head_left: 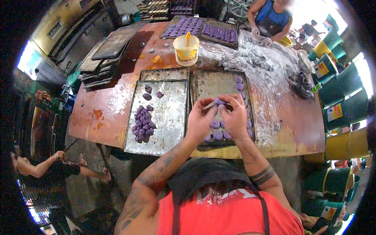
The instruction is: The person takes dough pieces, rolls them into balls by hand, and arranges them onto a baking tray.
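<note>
A small piece of purple dough (218, 101) is pinched between my left hand (202, 113) and my right hand (232, 113), both with fingers closed on it above a worn baking tray (211, 80). That tray holds several rounded purple dough pieces (239, 80) along its right side and near edge, partly hidden by my hands. Left of it, a shiny metal tray (164, 117) carries a heap of purple dough lumps (143, 127) with a few loose lumps above, and overlaps another tray behind it.
A yellow-handled bucket (186, 53), stacked trays (113, 43) and filled trays (182, 27) share the floury table (94, 117). A co-worker (268, 19) stands across at the back right, another person (43, 166) sits lower left, someone (309, 31) is farther back. Green and yellow buckets (344, 109) line the right.
</note>
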Demonstrator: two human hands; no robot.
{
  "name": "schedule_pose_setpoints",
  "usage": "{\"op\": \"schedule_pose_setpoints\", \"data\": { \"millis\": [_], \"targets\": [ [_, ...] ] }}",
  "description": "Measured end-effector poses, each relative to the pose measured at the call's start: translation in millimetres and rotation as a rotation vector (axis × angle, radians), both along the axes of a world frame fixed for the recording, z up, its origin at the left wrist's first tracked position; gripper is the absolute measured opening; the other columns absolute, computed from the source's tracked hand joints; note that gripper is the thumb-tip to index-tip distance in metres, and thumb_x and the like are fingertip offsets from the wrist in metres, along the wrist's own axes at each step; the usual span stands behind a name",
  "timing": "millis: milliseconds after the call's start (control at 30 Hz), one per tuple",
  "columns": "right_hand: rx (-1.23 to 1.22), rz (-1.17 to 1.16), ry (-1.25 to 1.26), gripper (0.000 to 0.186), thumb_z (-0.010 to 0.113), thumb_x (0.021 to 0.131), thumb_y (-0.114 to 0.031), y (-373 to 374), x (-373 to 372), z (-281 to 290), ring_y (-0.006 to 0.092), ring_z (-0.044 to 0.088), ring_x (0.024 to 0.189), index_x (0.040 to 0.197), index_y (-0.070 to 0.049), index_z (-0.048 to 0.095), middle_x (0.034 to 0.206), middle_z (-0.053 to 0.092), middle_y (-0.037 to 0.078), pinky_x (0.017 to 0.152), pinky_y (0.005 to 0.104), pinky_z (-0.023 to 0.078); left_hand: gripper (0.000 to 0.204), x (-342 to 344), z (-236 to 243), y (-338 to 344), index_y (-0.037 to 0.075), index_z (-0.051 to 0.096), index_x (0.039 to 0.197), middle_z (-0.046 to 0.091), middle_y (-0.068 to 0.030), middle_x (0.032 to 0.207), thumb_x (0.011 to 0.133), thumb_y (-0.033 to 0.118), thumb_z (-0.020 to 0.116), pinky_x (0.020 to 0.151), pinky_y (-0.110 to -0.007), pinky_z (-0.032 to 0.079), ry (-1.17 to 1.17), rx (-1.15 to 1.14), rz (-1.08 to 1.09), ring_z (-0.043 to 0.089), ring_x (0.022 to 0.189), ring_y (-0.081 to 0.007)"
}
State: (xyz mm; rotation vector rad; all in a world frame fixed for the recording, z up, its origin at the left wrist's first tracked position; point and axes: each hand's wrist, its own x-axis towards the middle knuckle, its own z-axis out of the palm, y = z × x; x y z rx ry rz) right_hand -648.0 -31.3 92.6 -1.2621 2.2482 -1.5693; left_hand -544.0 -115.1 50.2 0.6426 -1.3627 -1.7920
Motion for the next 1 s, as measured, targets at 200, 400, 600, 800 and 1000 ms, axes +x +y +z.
{"op": "schedule_pose_setpoints", "data": {
  "millis": [200,400,600,800,1000],
  "targets": [
    [0.123,0.255,0.399,0.045,0.076,0.078,-0.006,13,-16,12,0.039,0.054,0.133,0.122,-0.008,0.069,0.137,0.064,0.013,0.114,0.0477,0.041,0.035,-1,-17,-37,0.001,0.063,0.122,0.069,-0.0098,0.108,0.089,0.003,0.076,0.082,-0.034,0.059,0.124,0.624,-0.276,0.07,0.096,-0.0217],
    [-0.005,0.528,0.374,0.035,0.084,0.073,-0.015,20,-70,-24,0.0371,0.061,0.12,0.101,-0.007,0.065,0.126,0.069,0.012,0.101,0.0454,0.049,0.039,-32,-14,15,0.003,0.065,0.12,0.068,-0.0072,0.108,0.085,0.007,0.081,0.082,-0.037,0.058,0.097,0.666,-0.434,0.069,0.091,-0.0225],
    [0.103,0.301,-0.29,0.039,0.074,0.073,0.0,63,-63,-92,0.0237,0.063,0.099,0.108,-0.003,0.059,0.1,0.061,0.01,0.089,0.0372,0.051,0.036,-43,-59,42,-0.001,0.067,0.117,0.071,-0.0083,0.112,0.088,0.015,0.079,0.09,-0.034,0.055,-0.22,0.784,-0.436,0.069,0.098,-0.0195],
    [0.338,0.206,-0.699,0.04,0.073,0.089,-0.012,81,-109,-123,0.0173,0.067,0.096,0.125,0.001,0.065,0.104,0.072,0.013,0.088,0.0325,0.053,0.051,-82,-52,79,-0.008,0.058,0.133,0.07,-0.0201,0.119,0.09,0.017,0.072,0.098,-0.041,0.052,-0.719,-0.161,-0.138,0.067,0.109,-0.032],
    [0.697,0.183,0.337,0.041,0.067,0.084,-0.011,62,-175,-153,0.0363,0.06,0.116,0.124,-0.004,0.068,0.124,0.064,0.018,0.099,0.0451,0.048,0.07,-86,-48,78,-0.003,0.043,0.149,0.052,-0.0261,0.145,0.087,0.013,0.072,0.111,-0.044,0.043,-0.91,-0.333,-0.149,0.052,0.133,-0.0388]
  ]
}}
